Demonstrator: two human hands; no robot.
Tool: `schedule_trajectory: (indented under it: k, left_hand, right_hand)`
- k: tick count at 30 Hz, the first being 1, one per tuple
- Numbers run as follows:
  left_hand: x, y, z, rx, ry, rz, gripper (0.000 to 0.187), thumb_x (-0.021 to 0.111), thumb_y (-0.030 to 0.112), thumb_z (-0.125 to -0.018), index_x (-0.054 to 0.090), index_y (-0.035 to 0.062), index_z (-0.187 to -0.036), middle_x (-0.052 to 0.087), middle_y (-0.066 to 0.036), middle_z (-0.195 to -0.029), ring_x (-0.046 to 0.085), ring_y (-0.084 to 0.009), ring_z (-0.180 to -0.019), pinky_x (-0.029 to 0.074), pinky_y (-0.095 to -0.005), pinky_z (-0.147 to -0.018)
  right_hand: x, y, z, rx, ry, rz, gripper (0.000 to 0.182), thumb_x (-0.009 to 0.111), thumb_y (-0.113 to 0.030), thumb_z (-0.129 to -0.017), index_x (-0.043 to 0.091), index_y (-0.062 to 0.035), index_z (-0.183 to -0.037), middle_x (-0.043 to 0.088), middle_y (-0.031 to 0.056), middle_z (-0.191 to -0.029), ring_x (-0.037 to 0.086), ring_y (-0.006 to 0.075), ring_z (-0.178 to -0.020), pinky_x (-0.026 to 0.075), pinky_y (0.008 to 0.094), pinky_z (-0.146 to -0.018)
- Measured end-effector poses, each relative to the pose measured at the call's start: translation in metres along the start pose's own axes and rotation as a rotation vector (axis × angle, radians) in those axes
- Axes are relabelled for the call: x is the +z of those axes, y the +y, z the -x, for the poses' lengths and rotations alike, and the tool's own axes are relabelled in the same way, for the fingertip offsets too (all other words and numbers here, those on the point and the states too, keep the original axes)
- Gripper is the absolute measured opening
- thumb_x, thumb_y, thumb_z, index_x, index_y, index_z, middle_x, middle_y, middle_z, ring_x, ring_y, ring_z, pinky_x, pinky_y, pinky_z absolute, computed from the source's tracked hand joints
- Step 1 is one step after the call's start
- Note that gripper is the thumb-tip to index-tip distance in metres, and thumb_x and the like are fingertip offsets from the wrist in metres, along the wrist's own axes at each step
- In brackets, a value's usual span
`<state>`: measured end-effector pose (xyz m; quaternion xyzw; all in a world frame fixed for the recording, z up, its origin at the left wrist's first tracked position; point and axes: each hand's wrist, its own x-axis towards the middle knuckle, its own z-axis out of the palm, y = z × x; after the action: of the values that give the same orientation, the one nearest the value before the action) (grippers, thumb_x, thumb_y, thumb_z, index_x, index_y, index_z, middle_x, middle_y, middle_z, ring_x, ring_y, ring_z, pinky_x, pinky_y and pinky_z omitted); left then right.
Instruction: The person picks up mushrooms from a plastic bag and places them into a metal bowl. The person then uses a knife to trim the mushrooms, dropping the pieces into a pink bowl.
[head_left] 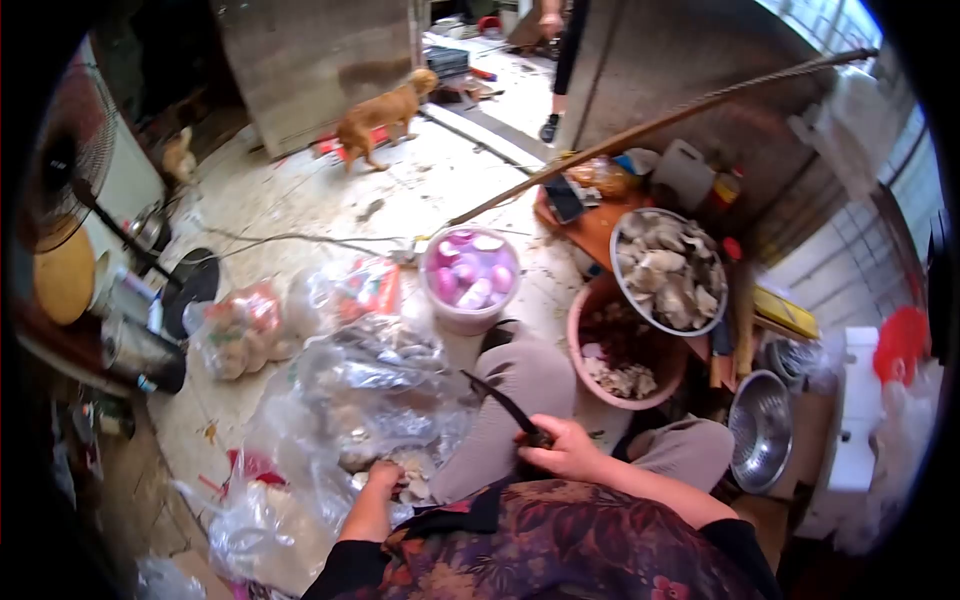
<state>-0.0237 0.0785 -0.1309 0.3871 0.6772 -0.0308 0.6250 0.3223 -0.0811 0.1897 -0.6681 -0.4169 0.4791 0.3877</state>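
My right hand (568,450) is closed around the dark handle of a knife (503,402), whose dark, slightly curved blade points up and left over my bent knee. Down at the left, my left hand (384,478) reaches into a large clear plastic bag (375,375). Its fingers curl down among pale, mushroom-like pieces (418,470), and what they grip is hidden. Right of my knee stands a pink basin (665,397) with dark red bits and pale scraps inside. A metal bowl (617,262) heaped with grey, mushroom-like pieces (668,270) overlaps its far rim.
A bucket (470,318) of purple-tinted pieces stands ahead. Filled plastic bags (245,330) lie at the left, near a fan (75,160). A long wooden pole (650,130) leans at the right, above a colander (760,430). A brown dog (380,118) and a person's leg (568,70) are farther off.
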Motion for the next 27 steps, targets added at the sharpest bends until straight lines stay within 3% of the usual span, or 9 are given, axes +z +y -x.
schedule_trajectory:
  k: [2,5,7,9,11,16,18,21,27]
  left_hand:
    - [-0.001,0.000,0.004,-0.083,-0.049,0.117,0.055,0.073,-0.007,-0.064,0.057,0.0037,-0.116,0.065,-0.012,-0.085,0.067,-0.0259,-0.077,0.054,-0.0388,-0.053]
    - [0.003,0.027,0.042,-0.016,-0.061,-0.093,0.063,0.081,-0.007,-0.055,0.057,0.0018,-0.113,0.065,-0.012,-0.092,0.066,-0.0260,-0.079,0.055,-0.0390,-0.061]
    - [0.005,-0.003,-0.001,0.194,-0.019,-0.323,0.068,0.078,-0.009,-0.057,0.050,0.0014,-0.118,0.061,-0.014,-0.088,0.065,-0.0286,-0.070,0.054,-0.0420,-0.056]
    - [0.012,-0.008,-0.012,0.261,0.012,-0.336,0.067,0.081,-0.007,-0.054,0.052,0.0017,-0.114,0.060,-0.013,-0.089,0.064,-0.0269,-0.069,0.053,-0.0399,-0.056]
    - [0.009,0.002,0.019,0.347,0.062,-0.378,0.066,0.088,0.004,-0.046,0.058,0.0010,-0.104,0.063,-0.011,-0.098,0.062,-0.0233,-0.089,0.053,-0.0359,-0.078]
    - [0.007,-0.002,0.011,0.262,-0.037,-0.132,0.059,0.084,-0.002,-0.048,0.060,0.0010,-0.102,0.063,-0.011,-0.097,0.063,-0.0235,-0.086,0.054,-0.0361,-0.073]
    - [0.006,-0.006,0.007,0.290,-0.032,-0.096,0.056,0.080,-0.005,-0.051,0.059,-0.0005,-0.103,0.060,-0.009,-0.084,0.062,-0.0227,-0.072,0.053,-0.0334,-0.062]
    - [0.010,0.022,0.038,0.278,0.021,-0.088,0.050,0.079,-0.006,-0.053,0.061,-0.0005,-0.100,0.065,-0.013,-0.095,0.063,-0.0234,-0.083,0.055,-0.0367,-0.071]
    - [-0.014,0.032,0.023,0.452,0.127,-0.373,0.051,0.079,0.016,-0.052,0.065,0.0076,-0.101,0.067,-0.017,-0.097,0.066,-0.0285,-0.087,0.053,-0.0381,-0.078]
  right_hand:
    - [0.004,0.003,-0.001,-0.058,0.017,-0.030,0.024,0.068,-0.017,-0.083,0.064,-0.0051,-0.103,0.061,0.0019,-0.081,0.055,0.0085,-0.073,0.047,0.0255,-0.067]
    - [0.003,0.000,-0.001,-0.033,-0.013,-0.040,0.025,0.067,-0.016,-0.083,0.064,-0.0053,-0.105,0.063,0.0029,-0.083,0.055,0.0089,-0.073,0.047,0.0261,-0.068]
    - [0.005,0.015,-0.005,-0.121,-0.006,-0.006,0.025,0.066,-0.016,-0.085,0.063,-0.0055,-0.107,0.063,0.0033,-0.087,0.055,0.0086,-0.074,0.047,0.0254,-0.069]
    - [0.006,0.018,-0.006,-0.149,-0.015,-0.058,0.026,0.066,-0.017,-0.085,0.063,-0.0057,-0.108,0.064,0.0037,-0.088,0.055,0.0090,-0.075,0.047,0.0256,-0.070]
    - [0.007,0.014,-0.005,-0.115,-0.031,-0.123,0.026,0.066,-0.017,-0.085,0.062,-0.0058,-0.109,0.063,0.0035,-0.086,0.054,0.0093,-0.076,0.046,0.0259,-0.071]
    - [0.007,0.014,-0.005,-0.187,0.012,0.006,0.025,0.067,-0.017,-0.084,0.063,-0.0055,-0.107,0.059,0.0020,-0.080,0.052,0.0089,-0.073,0.044,0.0246,-0.068]
    - [0.007,0.017,-0.006,-0.158,0.003,-0.032,0.025,0.067,-0.017,-0.084,0.063,-0.0056,-0.107,0.058,0.0018,-0.079,0.052,0.0091,-0.072,0.044,0.0248,-0.067]
    - [0.002,-0.001,0.000,-0.047,-0.008,-0.010,0.026,0.068,-0.016,-0.083,0.064,-0.0052,-0.106,0.064,0.0031,-0.083,0.057,0.0096,-0.074,0.048,0.0265,-0.069]
    - [0.003,0.013,-0.003,-0.109,0.059,-0.004,0.025,0.070,-0.013,-0.081,0.065,-0.0041,-0.104,0.064,0.0026,-0.081,0.059,0.0086,-0.072,0.048,0.0259,-0.066]
